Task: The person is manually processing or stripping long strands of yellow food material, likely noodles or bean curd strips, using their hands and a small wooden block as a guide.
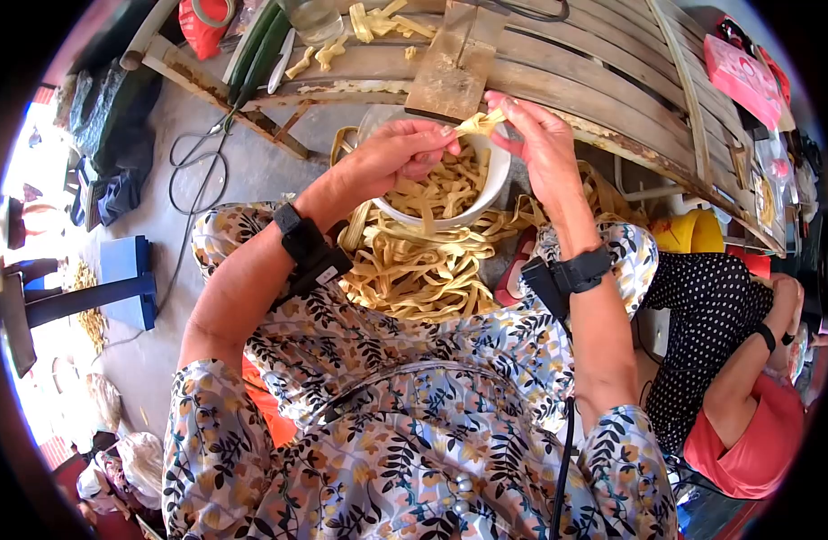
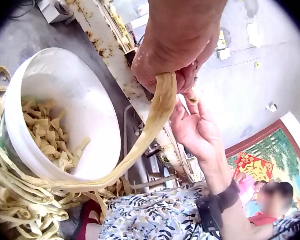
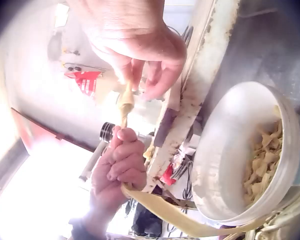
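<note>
My left hand point(image 1: 403, 155) grips a flat, pale yellow strip point(image 2: 157, 107) that looks like bean curd skin. From its curled fingers, the strip's long tail runs down past the white bucket to a loose pile point(image 1: 423, 265). Across from it, my right hand point(image 1: 542, 148) pinches the strip's short end between thumb and fingers. A twisted, knot-like lump point(image 3: 126, 100) shows between the two hands in the right wrist view. Below them stands the white bucket point(image 2: 70, 65), partly filled with short knotted pieces point(image 2: 47, 132).
A slatted bench point(image 1: 594, 90) stands ahead, bearing a wooden board point(image 1: 450, 72), several knotted pieces point(image 1: 378, 22), a glass point(image 1: 313, 20) and dark green cucumber-like vegetables point(image 1: 261, 49). A black cable point(image 1: 198, 180) lies on the floor at left. Another person point(image 1: 747, 396) sits at right.
</note>
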{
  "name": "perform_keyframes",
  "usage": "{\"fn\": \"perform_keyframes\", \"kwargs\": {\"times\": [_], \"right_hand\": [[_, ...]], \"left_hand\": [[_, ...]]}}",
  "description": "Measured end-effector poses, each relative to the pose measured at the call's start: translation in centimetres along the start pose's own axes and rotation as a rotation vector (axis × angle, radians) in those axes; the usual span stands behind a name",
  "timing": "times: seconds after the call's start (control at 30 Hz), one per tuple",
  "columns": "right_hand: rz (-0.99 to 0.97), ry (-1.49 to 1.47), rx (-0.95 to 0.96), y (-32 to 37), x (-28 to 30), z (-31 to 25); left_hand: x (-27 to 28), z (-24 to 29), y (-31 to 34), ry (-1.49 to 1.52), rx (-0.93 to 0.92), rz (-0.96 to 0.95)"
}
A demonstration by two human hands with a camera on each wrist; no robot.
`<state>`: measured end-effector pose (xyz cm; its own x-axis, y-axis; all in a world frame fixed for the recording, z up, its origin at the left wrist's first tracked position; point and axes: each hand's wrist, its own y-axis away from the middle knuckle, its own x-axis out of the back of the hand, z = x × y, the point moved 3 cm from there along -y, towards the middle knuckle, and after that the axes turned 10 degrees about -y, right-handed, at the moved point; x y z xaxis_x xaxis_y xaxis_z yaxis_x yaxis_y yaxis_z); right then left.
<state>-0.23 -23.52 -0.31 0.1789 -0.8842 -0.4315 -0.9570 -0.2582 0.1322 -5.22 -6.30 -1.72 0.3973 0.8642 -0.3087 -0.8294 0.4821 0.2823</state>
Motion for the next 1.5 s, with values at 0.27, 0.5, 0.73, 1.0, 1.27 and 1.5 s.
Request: {"fn": "perform_keyframes", "kwargs": {"times": [0.27,0.5,0.73,1.0,1.27,1.5], "right_hand": [[-0.215,-0.022,-0.19,0.7,-2.3,2.5],[-0.141,-0.129,-0.178,0.4,-1.2,2.1],[-0.089,0.234,-0.108,0.4,-1.2,0.7],[-0.047,0.212,0.109,-0.6,-0.2,0.7],[-0.18,0.265,-0.115,-0.6,-1.6,0.8],[-0.124,0.032,-0.053,-2.2,-2.5,0.0]], "left_hand": [[0.4,-0.1,0.0,-0.128,-0.03,0.082],[1.0,0.2,0.8,-0.056,-0.006,-0.012],[1.9,0.1,1.0,-0.138,0.067,-0.044],[2.0,0.2,0.5,-0.184,0.017,-0.037],[3.0,0.2,0.4,-0.161,0.063,-0.009],[4.1,4.0,-0.2,-0.424,-0.051,0.087]]}}
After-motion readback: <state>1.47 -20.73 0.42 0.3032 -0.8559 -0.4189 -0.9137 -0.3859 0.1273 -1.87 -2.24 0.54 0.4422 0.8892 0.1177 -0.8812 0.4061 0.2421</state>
